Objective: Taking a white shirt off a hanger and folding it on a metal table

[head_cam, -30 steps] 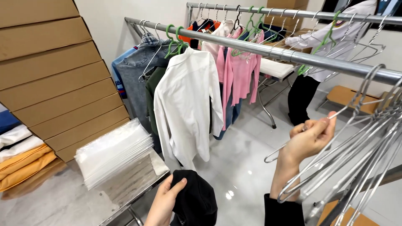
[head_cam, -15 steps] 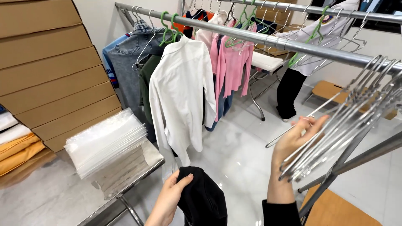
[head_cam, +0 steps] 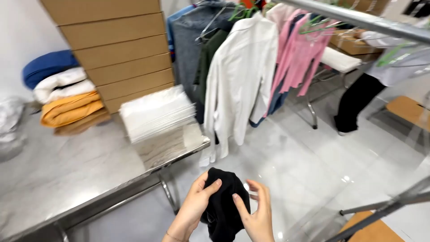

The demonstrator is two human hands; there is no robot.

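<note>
A grey steel table (head_cam: 67, 170) carries a stack of clear plastic bags (head_cam: 154, 112), folded blue, white and orange textiles (head_cam: 62, 92) and stacked brown cardboard boxes (head_cam: 121, 49). A white shirt (head_cam: 239, 76) and pink garments (head_cam: 300, 54) hang on a metal rail (head_cam: 358, 18).

Brown cardboard boxes (head_cam: 118, 49) stacked behind clear bags (head_cam: 156, 112).

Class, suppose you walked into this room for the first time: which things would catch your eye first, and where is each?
Low in the middle, the left hand and right hand both grip a black garment. Behind them a white shirt and pink tops hang from a metal rail. On the steel table at left lie a stack of clear bags and folded cloth, with cardboard boxes piled behind.
</note>
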